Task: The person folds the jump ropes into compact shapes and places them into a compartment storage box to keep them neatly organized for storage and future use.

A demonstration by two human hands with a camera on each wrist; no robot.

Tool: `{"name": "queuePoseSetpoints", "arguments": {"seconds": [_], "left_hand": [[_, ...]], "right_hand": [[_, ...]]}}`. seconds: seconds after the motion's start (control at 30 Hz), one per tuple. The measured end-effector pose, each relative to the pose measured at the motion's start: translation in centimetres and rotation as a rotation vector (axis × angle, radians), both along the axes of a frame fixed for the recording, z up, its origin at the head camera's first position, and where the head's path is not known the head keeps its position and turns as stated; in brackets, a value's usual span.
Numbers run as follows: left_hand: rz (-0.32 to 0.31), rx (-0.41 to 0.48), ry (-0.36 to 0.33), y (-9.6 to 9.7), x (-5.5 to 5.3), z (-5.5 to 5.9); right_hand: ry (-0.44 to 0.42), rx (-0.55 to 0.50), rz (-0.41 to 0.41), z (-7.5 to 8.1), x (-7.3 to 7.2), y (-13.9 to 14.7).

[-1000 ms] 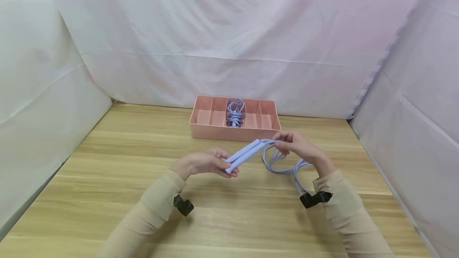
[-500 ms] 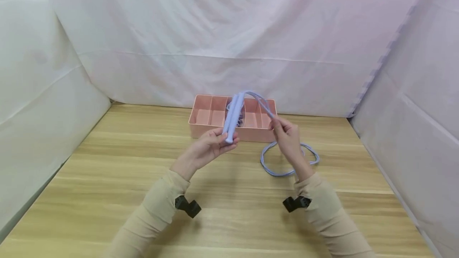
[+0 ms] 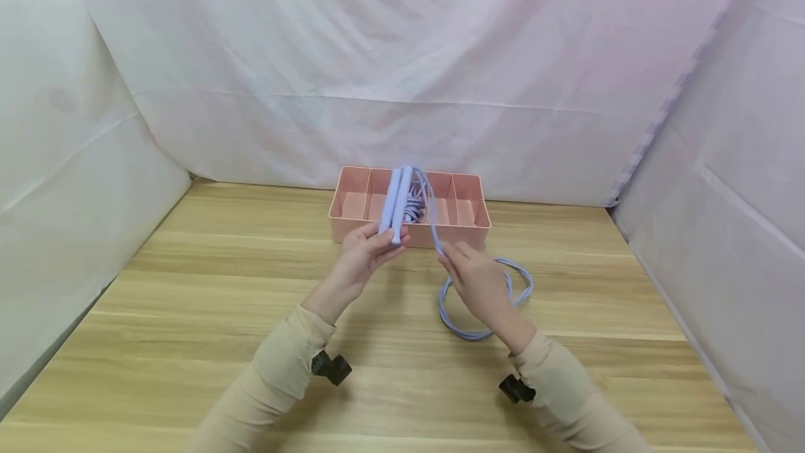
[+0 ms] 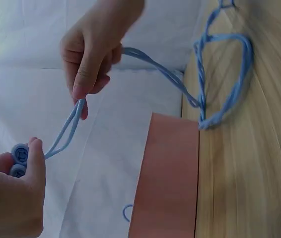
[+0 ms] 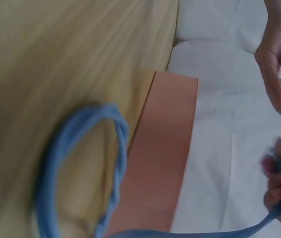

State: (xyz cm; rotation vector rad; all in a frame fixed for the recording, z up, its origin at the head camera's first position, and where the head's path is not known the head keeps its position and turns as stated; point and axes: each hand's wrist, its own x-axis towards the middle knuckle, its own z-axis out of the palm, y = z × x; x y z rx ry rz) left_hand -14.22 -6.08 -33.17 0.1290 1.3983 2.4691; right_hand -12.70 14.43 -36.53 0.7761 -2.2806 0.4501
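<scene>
My left hand [image 3: 361, 257] holds the two light-blue handles of a jump rope [image 3: 395, 201] side by side by their lower ends, tilted up in front of the pink box. Its thumb lies across them, and the round handle ends show in the left wrist view. From the handle tops the doubled cord bends over and runs down to my right hand [image 3: 474, 278], whose thumb and fingers pinch it. Beyond that hand the cord [image 4: 240, 94] trails onto the table in a loose, twisted loop. In the right wrist view the right hand is blurred at the edge.
Behind the hands stands a pink divided box [image 3: 352, 231] near the back of the wooden table [image 3: 220, 299]. A second bundled blue rope [image 3: 414, 205] lies in its middle compartment, partly hidden by the handles. White cloth [image 3: 283, 33] hangs at the back and both sides.
The left hand has turned the handles from slanting to nearly upright and raised them before the box. My right hand has slid left and down along the cord, and the loop has shifted.
</scene>
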Motion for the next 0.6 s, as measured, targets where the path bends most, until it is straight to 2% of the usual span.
{"name": "queuePoseSetpoints", "arguments": {"seconds": [0.07,0.13,0.2,0.27,0.37,0.43,0.53,0.6], "left_hand": [[0.033,-0.181,0.044,0.1,0.0,-0.4],[0.035,-0.368,0.124,0.2,0.1,-0.8],[0.012,-0.559,0.233,0.3,0.3,-1.2],[-0.026,-0.764,0.369,0.4,0.4,-1.6],[-0.088,-1.040,0.548,0.6,0.9,-1.6],[-0.120,-1.186,0.656,0.7,1.2,-1.5],[-0.154,-1.299,0.808,0.6,1.8,-1.2],[-0.194,-1.309,0.909,0.5,1.9,-1.2]], "right_hand": [[0.003,0.187,0.024,0.6,0.0,0.0],[-0.010,0.318,0.070,1.1,-0.1,0.0],[-0.051,0.405,0.120,1.7,-0.2,-0.2],[-0.126,0.443,0.181,2.4,-0.2,-0.4],[-0.272,0.447,0.274,3.4,-0.3,-0.7],[-0.392,0.419,0.336,4.1,-0.6,-0.8],[-0.539,0.343,0.435,4.8,-1.4,-0.7],[-0.630,0.267,0.503,5.0,-2.0,-0.5]]}}
